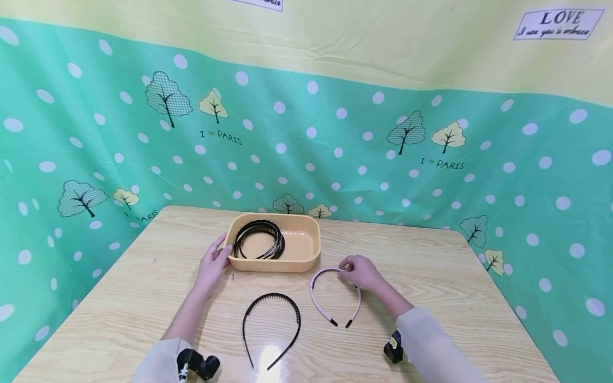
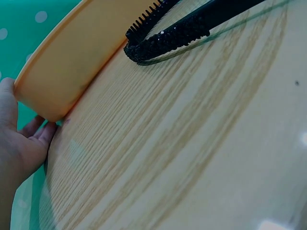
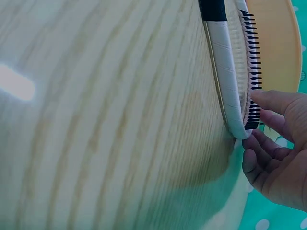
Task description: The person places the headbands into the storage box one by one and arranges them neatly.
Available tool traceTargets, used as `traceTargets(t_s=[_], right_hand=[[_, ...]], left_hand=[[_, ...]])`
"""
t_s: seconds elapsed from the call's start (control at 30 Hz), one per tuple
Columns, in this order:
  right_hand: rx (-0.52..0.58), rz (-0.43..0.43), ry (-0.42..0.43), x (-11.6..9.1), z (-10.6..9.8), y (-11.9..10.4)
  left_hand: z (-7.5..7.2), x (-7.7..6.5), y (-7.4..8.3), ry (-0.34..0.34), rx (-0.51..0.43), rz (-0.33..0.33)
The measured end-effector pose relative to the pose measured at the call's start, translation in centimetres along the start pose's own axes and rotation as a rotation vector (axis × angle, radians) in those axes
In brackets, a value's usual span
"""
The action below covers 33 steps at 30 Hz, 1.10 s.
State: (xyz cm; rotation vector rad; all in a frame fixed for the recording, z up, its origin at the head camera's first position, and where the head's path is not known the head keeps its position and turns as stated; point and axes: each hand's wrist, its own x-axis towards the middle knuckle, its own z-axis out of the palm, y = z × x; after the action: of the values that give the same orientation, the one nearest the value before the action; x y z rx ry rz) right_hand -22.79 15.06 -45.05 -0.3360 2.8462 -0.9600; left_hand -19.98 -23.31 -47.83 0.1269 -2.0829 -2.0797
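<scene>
My left hand (image 1: 214, 263) holds the left end of a shallow tan plastic bin (image 1: 306, 261). In the left wrist view its fingers lie against the bin's outer corner. Several black headbands (image 1: 280, 247) lie stacked in the bin's left half. My right hand (image 1: 361, 272) pinches the top curve of a pale lilac headband (image 1: 313, 298) with black tips and inner comb teeth. The right wrist view has the thumb at the teeth and the fingers around the band. Between my forearms, a black toothed headband (image 1: 298, 319) lies on the table, its ends toward me.
The light wood table (image 1: 431, 298) carries everything. A green and yellow printed cloth (image 1: 311, 133) hangs behind it and at both sides. Black wrist cameras sit at the left cuff (image 1: 165, 361) and the right cuff (image 1: 421, 330).
</scene>
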Motion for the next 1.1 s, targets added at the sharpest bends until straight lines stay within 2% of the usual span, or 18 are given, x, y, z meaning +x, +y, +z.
traceTargets(t_s=[0.2, 0.3, 0.6, 0.8, 1.1], right_hand=[[0.017, 0.008, -0.002, 0.1, 0.4, 0.0], [0.007, 0.003, 0.006, 0.2, 0.5, 0.1], [-0.015, -0.004, 0.013, 0.3, 0.6, 0.0], [0.014, 0.005, 0.002, 0.2, 0.2, 0.1], [0.078, 0.016, -0.005, 0.3, -0.4, 0.2]], left_hand=[[0.0, 0.3, 0.0, 0.007, 0.041, -0.091], [0.0, 0.4, 0.0, 0.004, 0.04, -0.113], [0.0, 0.3, 0.0, 0.003, 0.038, -0.094], [0.0, 0.4, 0.0, 0.004, 0.034, -0.079], [0.0, 0.4, 0.0, 0.002, 0.049, -0.095]])
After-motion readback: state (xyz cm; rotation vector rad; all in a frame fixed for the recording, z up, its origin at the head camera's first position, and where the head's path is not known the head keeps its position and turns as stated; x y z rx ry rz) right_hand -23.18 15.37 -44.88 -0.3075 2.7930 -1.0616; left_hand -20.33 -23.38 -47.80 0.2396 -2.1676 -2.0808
